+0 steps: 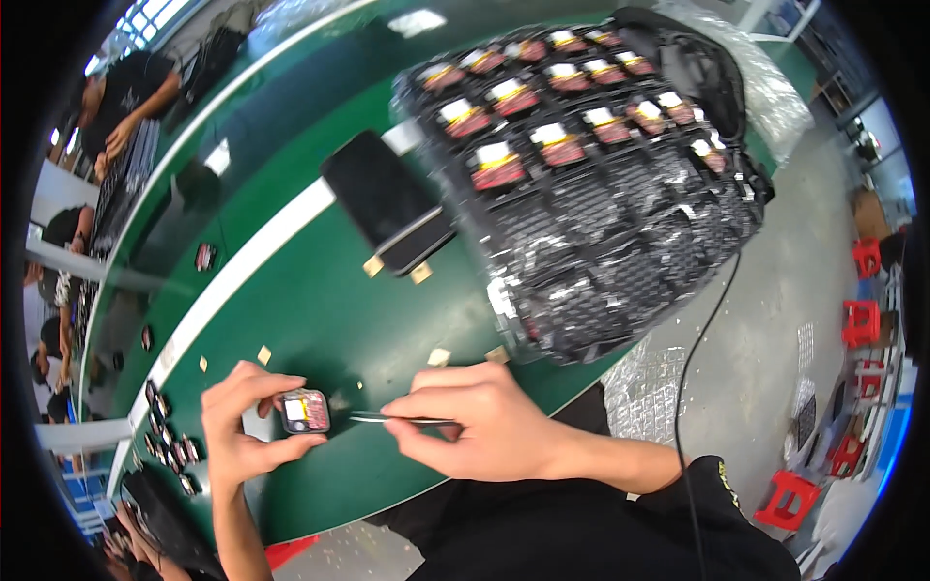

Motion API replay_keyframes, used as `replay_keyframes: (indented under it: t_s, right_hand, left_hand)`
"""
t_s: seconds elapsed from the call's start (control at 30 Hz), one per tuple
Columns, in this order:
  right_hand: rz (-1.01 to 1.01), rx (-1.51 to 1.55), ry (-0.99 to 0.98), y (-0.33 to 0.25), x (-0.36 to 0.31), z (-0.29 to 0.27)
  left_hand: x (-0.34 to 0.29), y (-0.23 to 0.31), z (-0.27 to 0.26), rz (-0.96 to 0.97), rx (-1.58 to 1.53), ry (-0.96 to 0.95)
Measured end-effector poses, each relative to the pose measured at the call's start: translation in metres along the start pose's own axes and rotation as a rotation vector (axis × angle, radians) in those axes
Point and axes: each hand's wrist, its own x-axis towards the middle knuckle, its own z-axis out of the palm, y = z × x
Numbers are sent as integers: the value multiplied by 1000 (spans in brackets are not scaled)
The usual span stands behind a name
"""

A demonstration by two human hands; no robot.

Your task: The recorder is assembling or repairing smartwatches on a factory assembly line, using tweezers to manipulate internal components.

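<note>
Down and left of the black tray (601, 232), the left hand (242, 431) holds a small module (306, 412) in a narrow pinch; the right hand (489, 421) is closed on apparent tweezers (369, 417). A slipping tip could scratch the module.

Your left forearm (237, 533) rises nearly upright from the lower edge, and your left hand (232, 426) curves its thumb (291, 448) and forefinger (266, 385) into a wide pinch. Your right forearm (612, 458) slants in from the right; your right hand (494, 426) gathers its fingers (436, 402) in a narrow, pen-like grip, pointing toward the left.
</note>
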Motion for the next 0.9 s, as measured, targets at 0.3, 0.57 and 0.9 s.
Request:
replay_keyframes:
  t_s: [0.3,0.57,0.9]
  right_hand:
    - [-39,39,14,3,0,-9]
    - [-69,20,9,-2,1,0]
    - [-41,-90,-35,-7,4,-2]
  left_hand:
    - [232,138,62,479,-283,-258]
    - [310,140,147,781,-37,-303]
    - [178,-7,5,262,276,176]
